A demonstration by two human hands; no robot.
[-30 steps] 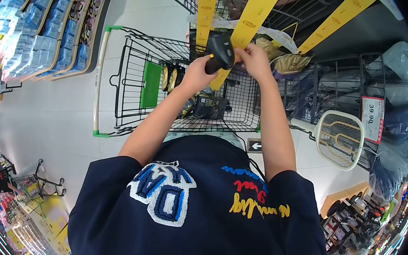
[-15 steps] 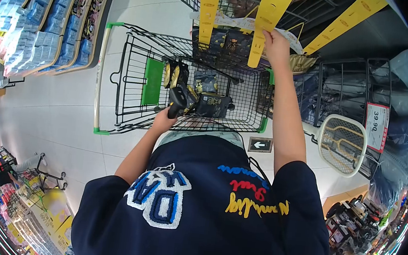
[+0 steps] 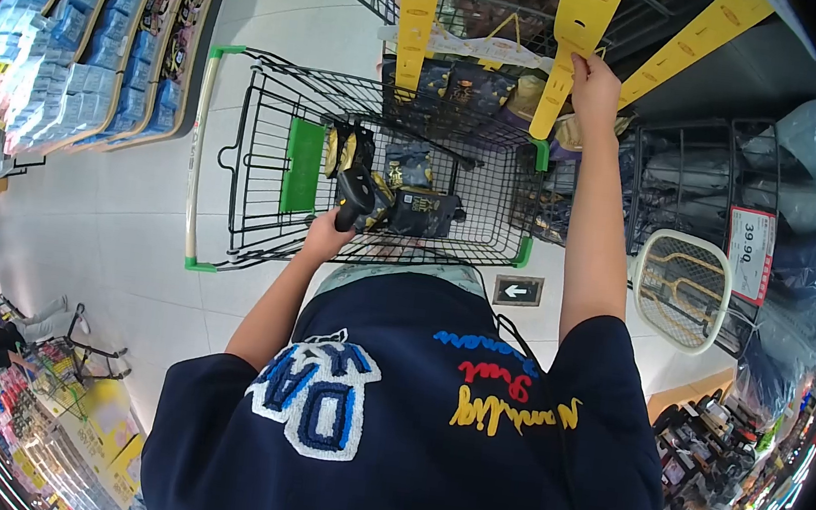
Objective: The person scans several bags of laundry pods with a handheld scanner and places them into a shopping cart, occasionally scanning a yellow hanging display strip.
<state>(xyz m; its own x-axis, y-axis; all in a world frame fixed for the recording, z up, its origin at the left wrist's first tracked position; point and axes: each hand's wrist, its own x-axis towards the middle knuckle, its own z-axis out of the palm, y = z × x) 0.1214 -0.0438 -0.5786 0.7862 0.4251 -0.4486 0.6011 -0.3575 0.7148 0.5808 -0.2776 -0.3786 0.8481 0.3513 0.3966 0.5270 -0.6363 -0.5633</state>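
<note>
My left hand [image 3: 328,236] is wrapped round the handle of a black handheld scanner [image 3: 355,194], over the near side of a shopping cart [image 3: 304,165] with green corners. Dark packages with yellow parts [image 3: 421,213] lie inside the cart. Beyond the cart, my right hand [image 3: 595,87] pinches the edge of a yellow hanging strip [image 3: 573,47]. Other yellow strips hang to its left [image 3: 415,29] and right [image 3: 691,51]. Dark printed bags [image 3: 475,91] stand on the rack behind the strips.
Shelves of blue packs [image 3: 110,40] stand at the upper left. To the right are a wire rack of plastic-wrapped goods [image 3: 801,229], a red price sign [image 3: 751,256] and a white racket-shaped object [image 3: 683,291]. Another person [image 3: 3,347] is beside a cart at the lower left.
My right hand has moved right and slightly up, and the yellow strip has shifted right with it. More bags show behind it. The person at the lower left has moved slightly.
</note>
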